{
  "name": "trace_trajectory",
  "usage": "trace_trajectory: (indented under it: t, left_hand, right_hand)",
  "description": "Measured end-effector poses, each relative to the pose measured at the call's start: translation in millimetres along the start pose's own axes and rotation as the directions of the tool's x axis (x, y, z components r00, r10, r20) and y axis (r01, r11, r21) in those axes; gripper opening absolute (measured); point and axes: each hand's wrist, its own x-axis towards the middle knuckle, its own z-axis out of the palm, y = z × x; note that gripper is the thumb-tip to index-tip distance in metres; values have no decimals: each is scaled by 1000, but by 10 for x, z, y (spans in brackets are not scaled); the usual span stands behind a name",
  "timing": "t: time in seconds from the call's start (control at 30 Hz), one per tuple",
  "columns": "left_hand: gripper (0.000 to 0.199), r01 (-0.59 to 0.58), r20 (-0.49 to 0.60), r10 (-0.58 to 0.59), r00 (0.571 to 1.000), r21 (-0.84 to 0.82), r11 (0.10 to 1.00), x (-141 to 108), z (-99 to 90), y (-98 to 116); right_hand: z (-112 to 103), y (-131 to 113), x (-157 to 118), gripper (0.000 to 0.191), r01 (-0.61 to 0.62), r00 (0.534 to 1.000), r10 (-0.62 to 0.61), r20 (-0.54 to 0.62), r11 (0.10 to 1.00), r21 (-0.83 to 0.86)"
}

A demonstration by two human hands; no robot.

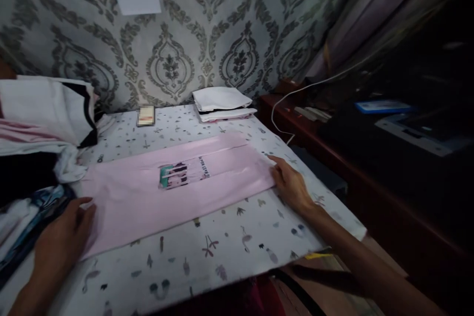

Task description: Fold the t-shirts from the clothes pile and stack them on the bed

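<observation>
A pink garment [133,202] lies flat in a long folded strip across the patterned white table cover, its printed picture and lettering facing up near the middle. At the strip's left end, my left hand [68,229] has its fingers closed on the garment's edge. My right hand [291,182] pinches the right end, thumb and fingers together at the corner. Both arms reach in from the bottom of the view.
Piled clothes [44,108] fill the table's left side. Folded white clothes [222,101] sit at the back, near a small blurred card [146,115]. A dark red desk [370,182] with a white cable [314,84] stands at the right. Patterned wall behind.
</observation>
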Motion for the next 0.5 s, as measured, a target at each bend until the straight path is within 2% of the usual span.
trace_trajectory:
  t: [0.13,0.23,0.37,0.5]
  left_hand:
    - [35,-42,37,40,999,68,997,-25,-30,121]
    - [38,-66,27,63,998,104,992,-40,-1,130]
    - [35,-59,20,57,998,134,989,-68,14,94]
    - [34,-39,59,32,998,118,992,-135,-27,44]
  right_hand:
    - [15,-23,21,43,122,992,-108,67,958,-259]
    - [18,-40,14,43,139,989,-109,99,913,-384]
    - [16,66,7,40,122,992,-94,86,894,-431]
    - [55,145,141,31,211,977,-205,56,894,-396]
